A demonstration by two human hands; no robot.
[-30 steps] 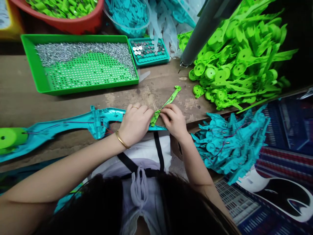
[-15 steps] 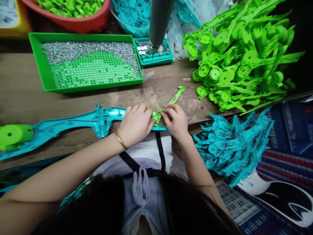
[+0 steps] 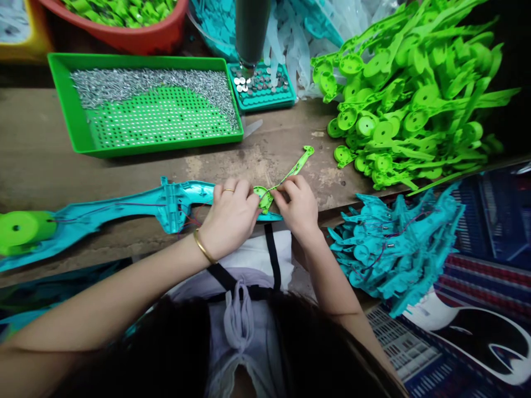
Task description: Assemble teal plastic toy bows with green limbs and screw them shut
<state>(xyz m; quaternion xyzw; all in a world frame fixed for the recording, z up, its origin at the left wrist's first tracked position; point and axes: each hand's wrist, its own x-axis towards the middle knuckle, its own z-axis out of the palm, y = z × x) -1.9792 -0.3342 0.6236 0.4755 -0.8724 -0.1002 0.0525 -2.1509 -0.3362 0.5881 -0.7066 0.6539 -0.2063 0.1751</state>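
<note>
A long blue plastic shell point(image 3: 124, 205) with thin wires inside lies along the table's front edge, a green round part point(image 3: 27, 229) at its left end. My left hand point(image 3: 234, 215) is closed over the shell's right portion, fingertips at the left side of a small green piece point(image 3: 263, 200). What it grips is hidden under the fingers. My right hand point(image 3: 296, 204) pinches at the right side of that piece, where a thin wire runs. From there a slim green arm point(image 3: 298, 165) extends up and right over the table.
Behind lie a green tray point(image 3: 157, 146) of screws and a teal tray point(image 3: 265, 100) of metal discs, under a dark vertical tool point(image 3: 252, 33). Green parts point(image 3: 381, 131) pile up at right, blue shells point(image 3: 394, 243) below them. A red tub point(image 3: 141, 38) stands at back left.
My left hand has shifted slightly left and down, showing more of the green piece. The dark vertical tool appears further left. My right hand has barely moved.
</note>
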